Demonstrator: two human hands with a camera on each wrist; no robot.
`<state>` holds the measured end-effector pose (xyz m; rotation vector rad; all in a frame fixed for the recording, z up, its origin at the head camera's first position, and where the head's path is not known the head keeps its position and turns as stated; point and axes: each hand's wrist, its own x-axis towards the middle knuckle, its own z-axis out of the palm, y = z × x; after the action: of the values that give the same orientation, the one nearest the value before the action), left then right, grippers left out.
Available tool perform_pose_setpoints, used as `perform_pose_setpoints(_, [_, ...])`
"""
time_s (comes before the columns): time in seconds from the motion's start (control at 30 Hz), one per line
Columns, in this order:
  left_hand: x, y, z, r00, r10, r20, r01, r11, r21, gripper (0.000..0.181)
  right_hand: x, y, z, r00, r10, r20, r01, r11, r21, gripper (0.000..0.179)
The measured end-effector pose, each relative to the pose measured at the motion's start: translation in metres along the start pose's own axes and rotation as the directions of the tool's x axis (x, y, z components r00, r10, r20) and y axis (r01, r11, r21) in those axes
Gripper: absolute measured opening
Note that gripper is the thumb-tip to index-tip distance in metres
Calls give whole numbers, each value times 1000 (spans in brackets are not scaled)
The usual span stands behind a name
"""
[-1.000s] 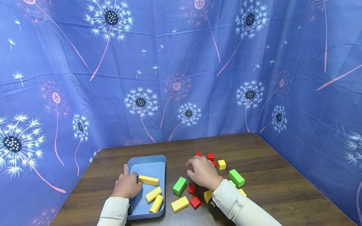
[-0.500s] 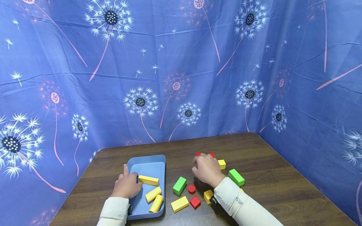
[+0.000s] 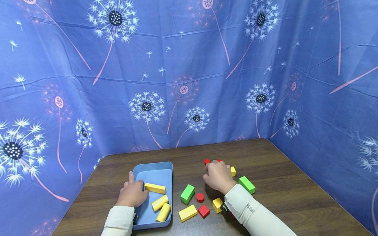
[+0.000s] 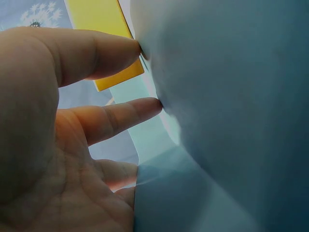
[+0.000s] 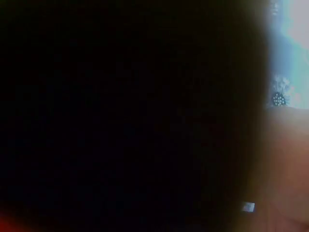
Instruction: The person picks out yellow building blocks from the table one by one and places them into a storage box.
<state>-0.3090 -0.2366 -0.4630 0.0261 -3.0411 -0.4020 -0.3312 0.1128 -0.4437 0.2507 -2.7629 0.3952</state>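
A blue tray stands on the left of the table, with several yellow blocks in it. My left hand holds the tray's left rim, the thumb reaching inside. Close up in the left wrist view, the thumb and index fingertip of this hand meet the tray wall. My right hand is lowered over the far group of blocks, beside a yellow cube. Red blocks peek out past its knuckles. Its fingertips are hidden, and I cannot tell whether they grip a block. The right wrist view is mostly dark.
Between tray and right forearm lie a green block, a yellow block, a red cylinder, a red cube and another yellow cube. Another green block lies beyond the right sleeve. Patterned blue cloth hangs behind the table.
My right hand has moved right and now covers a red block seen earlier. The yellow cube beside it has shifted slightly right. My left hand and the tray have stayed put.
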Motion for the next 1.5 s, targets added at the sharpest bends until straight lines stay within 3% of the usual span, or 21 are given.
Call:
perform_pose_setpoints(0.27, [-2,1,0,1000,0,-8,0,1000,-3,53,1,6,1,995,77,70,-75,997,-20,8])
perform_pose_setpoints(0.47, [-3,2,-1,1000,-5,-5,5,1000,-6,54,-1,8,1,988,107,115,-102,994,-51,20])
perform_pose_setpoints(0.7, [-3,3,-1,1000,-5,-3,5,1000,-1,54,0,12,1,983,94,160,-94,996,-8,28])
perform_pose_setpoints(1.07, [-3,3,2,1000,-25,-5,25,1000,9,55,-1,16,4,987,60,149,-54,998,-45,30])
perform_pose_setpoints(1.5, [-3,3,3,1000,-30,3,30,1000,5,56,-2,19,8,978,30,209,-25,999,-29,12])
